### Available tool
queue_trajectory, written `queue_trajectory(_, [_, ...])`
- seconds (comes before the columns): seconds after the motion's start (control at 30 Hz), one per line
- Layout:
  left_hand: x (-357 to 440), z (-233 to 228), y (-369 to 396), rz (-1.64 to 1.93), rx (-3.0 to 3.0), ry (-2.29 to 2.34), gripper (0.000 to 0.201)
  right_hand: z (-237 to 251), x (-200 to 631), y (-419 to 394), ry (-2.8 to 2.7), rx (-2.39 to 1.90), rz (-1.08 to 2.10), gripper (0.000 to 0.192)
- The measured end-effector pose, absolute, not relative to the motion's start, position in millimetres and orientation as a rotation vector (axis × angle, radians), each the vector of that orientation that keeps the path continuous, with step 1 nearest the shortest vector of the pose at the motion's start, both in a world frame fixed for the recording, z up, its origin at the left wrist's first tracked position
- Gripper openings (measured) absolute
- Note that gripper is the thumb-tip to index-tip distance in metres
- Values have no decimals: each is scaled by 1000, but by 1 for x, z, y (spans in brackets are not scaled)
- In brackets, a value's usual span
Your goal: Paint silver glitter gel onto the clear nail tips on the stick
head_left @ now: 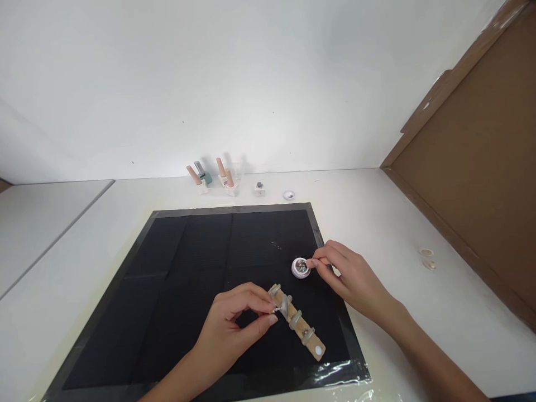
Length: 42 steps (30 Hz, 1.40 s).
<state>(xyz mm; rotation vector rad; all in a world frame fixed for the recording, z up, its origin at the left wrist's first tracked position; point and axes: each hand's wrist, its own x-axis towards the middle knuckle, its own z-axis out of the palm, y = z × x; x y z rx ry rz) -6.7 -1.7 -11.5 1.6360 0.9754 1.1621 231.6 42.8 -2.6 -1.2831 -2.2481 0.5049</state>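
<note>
A tan wooden stick (302, 329) carrying several false nail tips lies on the black mat (184, 290). My left hand (234, 329) pinches the stick's upper end, at a silvery nail tip. My right hand (352, 279) holds a thin tool with its tip at a small round white pot (300, 267) of silvery bits, which stands on the mat near its right edge.
At the table's back edge stand several nail polish bottles (213, 177), a small white jar (259, 188) and a round lid (288, 195). Two small discs (427, 257) lie right of the mat. A brown board (473, 184) leans along the right side.
</note>
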Motion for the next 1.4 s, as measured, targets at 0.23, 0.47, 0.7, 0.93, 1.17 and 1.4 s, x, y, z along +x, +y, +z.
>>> queue_trajectory(0.23, [-6,-11,-1,1160,1637,975,19,-2,230,45,-2152,-1365,657,19])
queue_trajectory(0.47, [-7,-10,-2,1146,1630,978,18,-1,230,45,-2026,-1471,806,19])
queue_trajectory(0.7, [-6,-9,-2,1156,1633,984,17,-1,230,45,-1893,-1479,835,23])
queue_trajectory(0.93, [-6,-9,-3,1157,1638,977,18,-4,230,52,-1675,-1603,979,35])
queue_trajectory(1.17, [-6,-7,-2,1148,1635,975,17,-14,233,58,-1544,-1693,1056,41])
queue_trajectory(1.4, [-6,-7,-3,1148,1643,979,17,-14,234,60,-1487,-1648,1134,41])
